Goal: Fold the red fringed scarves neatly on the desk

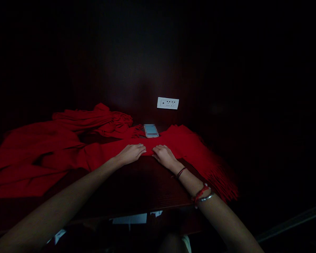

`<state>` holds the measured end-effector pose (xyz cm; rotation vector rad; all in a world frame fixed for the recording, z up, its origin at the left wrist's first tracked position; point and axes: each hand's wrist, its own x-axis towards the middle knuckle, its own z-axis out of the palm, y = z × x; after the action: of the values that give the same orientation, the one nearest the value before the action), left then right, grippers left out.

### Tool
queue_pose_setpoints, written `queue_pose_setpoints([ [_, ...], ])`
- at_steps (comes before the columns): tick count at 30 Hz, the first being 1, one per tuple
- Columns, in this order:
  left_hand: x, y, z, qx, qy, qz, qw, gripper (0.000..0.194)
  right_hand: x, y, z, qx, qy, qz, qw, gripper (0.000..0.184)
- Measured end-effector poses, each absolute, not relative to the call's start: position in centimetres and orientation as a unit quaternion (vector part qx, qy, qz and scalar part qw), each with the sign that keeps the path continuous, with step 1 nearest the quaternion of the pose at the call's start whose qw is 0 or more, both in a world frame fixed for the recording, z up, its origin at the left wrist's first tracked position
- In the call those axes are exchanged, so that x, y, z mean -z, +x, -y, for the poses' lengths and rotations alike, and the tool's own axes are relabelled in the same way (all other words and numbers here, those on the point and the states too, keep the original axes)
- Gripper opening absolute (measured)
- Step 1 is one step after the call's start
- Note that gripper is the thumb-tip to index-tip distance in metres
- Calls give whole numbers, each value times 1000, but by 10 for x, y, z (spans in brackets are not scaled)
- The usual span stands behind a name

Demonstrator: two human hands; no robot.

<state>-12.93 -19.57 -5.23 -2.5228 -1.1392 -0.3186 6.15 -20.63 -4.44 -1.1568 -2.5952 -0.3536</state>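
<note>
A long red fringed scarf (55, 154) lies spread over a dark wooden table (137, 186), bunched at the far left and trailing off the right side. My left hand (131, 153) and my right hand (163, 156) rest side by side on the scarf's near edge at the middle of the table. Both hands have their fingers curled onto the cloth, gripping its edge. The right wrist wears a dark band, a red string and a metal bangle.
A phone (151, 130) lies on the table just behind the hands. A white wall socket (168, 103) sits on the dark panel behind it. The scarf's fringe (223, 186) hangs over the table's right edge. Pale papers (130, 219) show below the front edge.
</note>
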Motion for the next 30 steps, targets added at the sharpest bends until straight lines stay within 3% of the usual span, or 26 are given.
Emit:
queue_pose_setpoints([
  [14,48,-120,205,148,-893,387,177,28,46,62,200,114,-407,900,108,21],
  [30,48,-120,205,143,-889,399,172,25,43,62,205,100,-428,885,152,20],
])
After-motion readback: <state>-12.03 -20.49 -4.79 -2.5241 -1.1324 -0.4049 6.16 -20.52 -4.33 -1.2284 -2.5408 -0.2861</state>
